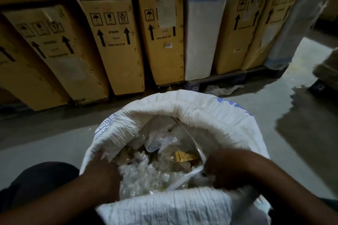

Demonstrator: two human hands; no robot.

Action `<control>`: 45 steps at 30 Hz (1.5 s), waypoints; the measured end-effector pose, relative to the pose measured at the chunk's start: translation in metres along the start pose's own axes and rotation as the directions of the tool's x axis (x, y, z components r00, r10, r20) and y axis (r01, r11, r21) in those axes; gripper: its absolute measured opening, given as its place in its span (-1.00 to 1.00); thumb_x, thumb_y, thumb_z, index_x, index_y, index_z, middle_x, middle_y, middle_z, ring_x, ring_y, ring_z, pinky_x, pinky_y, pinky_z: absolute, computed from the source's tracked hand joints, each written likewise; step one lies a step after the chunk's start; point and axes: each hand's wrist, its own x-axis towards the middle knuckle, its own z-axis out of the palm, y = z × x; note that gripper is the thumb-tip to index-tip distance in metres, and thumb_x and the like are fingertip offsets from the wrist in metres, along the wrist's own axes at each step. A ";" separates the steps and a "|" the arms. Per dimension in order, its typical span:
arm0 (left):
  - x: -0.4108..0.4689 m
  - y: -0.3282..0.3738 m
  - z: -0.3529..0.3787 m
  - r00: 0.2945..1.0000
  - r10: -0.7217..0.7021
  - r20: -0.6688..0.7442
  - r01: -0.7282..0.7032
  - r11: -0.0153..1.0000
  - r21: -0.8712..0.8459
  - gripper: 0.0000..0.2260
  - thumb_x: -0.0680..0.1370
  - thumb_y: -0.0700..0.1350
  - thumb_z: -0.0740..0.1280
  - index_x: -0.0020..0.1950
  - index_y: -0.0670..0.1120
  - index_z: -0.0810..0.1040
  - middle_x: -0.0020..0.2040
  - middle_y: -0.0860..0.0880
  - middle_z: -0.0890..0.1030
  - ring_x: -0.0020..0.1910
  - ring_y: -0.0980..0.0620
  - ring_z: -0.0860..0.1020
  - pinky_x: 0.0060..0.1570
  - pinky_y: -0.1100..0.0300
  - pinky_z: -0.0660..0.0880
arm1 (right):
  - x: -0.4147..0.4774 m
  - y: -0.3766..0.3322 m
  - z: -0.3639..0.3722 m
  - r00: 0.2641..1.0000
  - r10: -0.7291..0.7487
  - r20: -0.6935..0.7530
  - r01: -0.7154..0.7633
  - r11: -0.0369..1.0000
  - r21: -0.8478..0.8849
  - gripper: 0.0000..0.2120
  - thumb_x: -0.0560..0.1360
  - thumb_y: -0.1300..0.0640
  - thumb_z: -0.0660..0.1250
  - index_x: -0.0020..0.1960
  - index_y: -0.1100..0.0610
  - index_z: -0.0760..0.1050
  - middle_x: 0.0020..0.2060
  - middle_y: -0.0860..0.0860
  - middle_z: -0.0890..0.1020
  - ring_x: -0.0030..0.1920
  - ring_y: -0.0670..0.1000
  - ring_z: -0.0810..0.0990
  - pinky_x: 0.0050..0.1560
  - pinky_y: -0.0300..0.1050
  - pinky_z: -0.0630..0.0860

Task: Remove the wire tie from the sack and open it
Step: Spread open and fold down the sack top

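Observation:
A white woven sack (192, 109) with blue print stands on the floor right in front of me, its mouth wide and its rim rolled outward. Clear crumpled plastic wrappers and bits of yellow packaging (157, 166) fill it. My left hand (101, 168) grips the sack's left rim, fingers curled over the edge. My right hand (219, 168) is closed at the right rim, where a thin pale strap (190, 137) arcs across the opening toward it; whether it holds rim, strap or both is blurred. No wire tie shows anywhere.
A row of tall brown cardboard boxes (113, 42) with "this way up" arrows stands on a pallet just beyond the sack, with a white wrapped panel (201, 33) among them. Grey concrete floor (274, 124) lies to the right. A dark trouser leg (40, 184) is at the lower left.

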 end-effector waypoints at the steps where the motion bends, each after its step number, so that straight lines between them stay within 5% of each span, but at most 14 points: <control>1: 0.006 0.007 -0.015 0.996 0.000 -0.092 0.007 0.996 0.085 -0.54 0.63 0.11 0.24 0.48 -0.03 0.52 0.52 -0.14 0.47 0.55 -0.19 0.39 0.59 -0.08 0.18 | -0.001 0.004 -0.006 0.988 0.016 -0.156 -0.002 0.996 0.090 -0.67 0.50 -0.06 0.41 0.23 0.01 0.62 0.11 0.02 0.71 0.09 0.06 0.68 0.01 -0.16 0.56; 4: 0.015 0.025 -0.051 0.938 0.080 -0.336 -0.048 0.994 0.103 -0.67 0.55 0.02 0.28 0.30 0.00 0.57 0.27 -0.02 0.63 0.28 -0.09 0.62 0.24 0.05 0.54 | 0.010 0.013 -0.012 0.832 0.111 -0.544 0.115 0.924 0.365 -0.66 0.43 -0.13 0.50 0.17 -0.07 0.59 -0.06 -0.08 0.70 -0.05 -0.08 0.66 0.02 -0.12 0.58; 11: 0.063 0.001 -0.121 0.751 -0.191 -0.632 -0.239 0.814 -0.529 -0.47 0.59 0.05 0.40 0.56 0.03 0.44 0.33 -0.08 0.66 0.31 -0.10 0.61 0.19 0.15 0.47 | 0.052 0.031 -0.028 0.668 0.374 -0.644 0.340 0.617 0.710 -0.45 0.47 -0.09 0.43 0.43 -0.08 0.44 0.19 -0.03 0.68 0.13 -0.04 0.66 0.24 0.05 0.58; 15: 0.083 -0.010 -0.131 0.581 -0.279 -0.764 -0.259 0.827 -0.499 -0.36 0.52 -0.03 0.50 0.56 -0.10 0.40 0.47 -0.10 0.52 0.44 -0.12 0.50 0.39 0.06 0.41 | 0.075 0.043 -0.041 0.566 0.482 -0.669 0.317 0.622 0.716 -0.38 0.48 0.04 0.46 0.50 0.00 0.38 0.33 0.03 0.60 0.29 0.01 0.59 0.31 -0.01 0.53; 19: 0.089 -0.022 -0.115 0.401 -0.367 -0.839 0.007 0.917 -0.398 -0.24 0.36 0.08 0.59 0.48 -0.09 0.41 0.40 -0.18 0.45 0.37 -0.28 0.43 0.33 -0.21 0.40 | 0.079 0.069 -0.047 0.371 0.525 -0.766 0.151 0.780 0.607 -0.37 0.40 -0.01 0.51 0.43 0.04 0.46 0.33 0.05 0.56 0.32 0.09 0.54 0.30 -0.08 0.42; 22: 0.091 -0.036 -0.106 0.680 -0.474 -0.560 0.043 0.787 -0.615 -0.05 0.32 0.21 0.59 0.62 -0.02 0.28 0.46 -0.14 0.44 0.42 -0.22 0.45 0.32 -0.11 0.44 | 0.078 0.087 -0.038 0.608 0.513 -0.606 -0.103 0.808 0.580 0.04 0.18 -0.31 0.54 0.56 -0.05 0.25 0.47 0.06 0.41 0.46 0.17 0.38 0.43 0.02 0.36; 24: 0.093 -0.047 -0.101 0.871 -0.367 -0.326 -0.028 0.625 -0.780 -0.19 0.29 0.16 0.56 0.50 -0.05 0.48 0.32 -0.03 0.57 0.31 -0.10 0.55 0.19 0.12 0.44 | 0.077 0.086 -0.030 0.764 0.437 -0.474 -0.088 0.799 0.595 -0.20 0.33 -0.16 0.56 0.49 0.00 0.37 0.40 0.02 0.50 0.43 0.15 0.44 0.37 -0.08 0.33; 26: 0.091 -0.058 -0.103 0.883 -0.268 -0.384 -0.171 0.579 -0.797 -0.37 0.25 0.20 0.49 0.29 0.02 0.66 0.26 -0.03 0.66 0.28 -0.10 0.61 0.15 0.12 0.46 | 0.074 0.086 -0.029 0.798 0.362 -0.482 0.160 0.645 0.747 -0.70 0.51 0.16 0.46 0.23 0.07 0.62 0.16 0.06 0.69 0.22 0.15 0.63 0.24 -0.01 0.52; 30: 0.068 -0.083 -0.131 0.886 -0.141 -0.442 -0.414 0.186 -0.891 -0.71 0.13 0.08 0.73 -0.20 0.15 0.81 -0.06 -0.05 0.80 -0.07 0.10 0.75 -0.12 0.24 0.62 | 0.035 0.115 -0.045 0.809 0.414 -0.417 0.426 0.077 0.902 -0.80 0.52 0.33 0.36 0.08 0.15 0.67 -0.01 0.23 0.73 -0.02 0.15 0.70 0.05 0.08 0.66; 32: 0.071 -0.104 -0.143 0.850 -0.272 -0.451 -0.434 0.122 -0.893 -0.56 0.14 0.24 0.71 -0.11 0.02 0.83 -0.29 0.08 0.76 -0.33 0.27 0.68 -0.29 0.41 0.54 | 0.026 0.135 -0.046 0.657 0.598 -0.458 0.451 0.175 0.875 -0.83 0.48 0.24 0.43 0.05 0.15 0.69 0.01 0.26 0.72 0.04 0.23 0.70 0.19 0.25 0.60; 35: 0.093 -0.124 -0.157 0.728 -0.566 -0.388 -0.163 0.407 -0.899 -0.45 0.45 0.02 0.61 0.33 -0.21 0.61 0.17 -0.22 0.73 0.07 -0.13 0.69 -0.04 0.13 0.49 | 0.025 0.124 -0.047 0.388 0.697 -0.604 0.072 0.630 0.773 -0.62 0.44 0.11 0.52 0.23 0.13 0.60 0.17 0.17 0.68 0.17 0.20 0.63 0.23 0.15 0.55; 39: 0.078 -0.063 -0.161 0.609 -0.362 -0.706 -0.117 0.839 -0.531 -0.29 0.42 -0.02 0.55 0.53 -0.07 0.42 0.49 -0.20 0.46 0.41 -0.25 0.48 0.37 -0.10 0.48 | 0.009 0.071 -0.046 0.348 0.409 -0.844 0.073 0.885 0.459 -0.35 0.46 0.04 0.52 0.50 -0.05 0.39 0.47 -0.03 0.45 0.43 0.03 0.42 0.34 -0.06 0.36; 41: 0.050 -0.020 -0.147 0.524 -0.074 -0.849 -0.337 0.897 -0.285 -0.48 0.53 -0.03 0.42 0.51 0.02 0.50 0.50 -0.08 0.50 0.45 -0.13 0.47 0.47 -0.04 0.41 | -0.005 0.045 -0.042 0.500 0.210 -0.840 0.199 0.916 0.348 -0.47 0.47 -0.09 0.49 0.41 -0.13 0.49 0.34 -0.18 0.54 0.33 -0.13 0.49 0.28 -0.20 0.37; 45: 0.004 0.017 -0.085 0.830 0.358 -0.427 -0.441 0.891 -0.110 -0.65 0.61 0.23 0.22 0.19 0.07 0.64 0.14 0.02 0.72 0.16 0.03 0.64 0.28 0.19 0.43 | -0.024 0.016 -0.008 0.969 -0.025 -0.246 0.092 0.960 0.266 -0.53 0.41 -0.27 0.47 0.25 -0.11 0.61 0.14 -0.20 0.66 0.17 -0.17 0.57 0.24 -0.19 0.46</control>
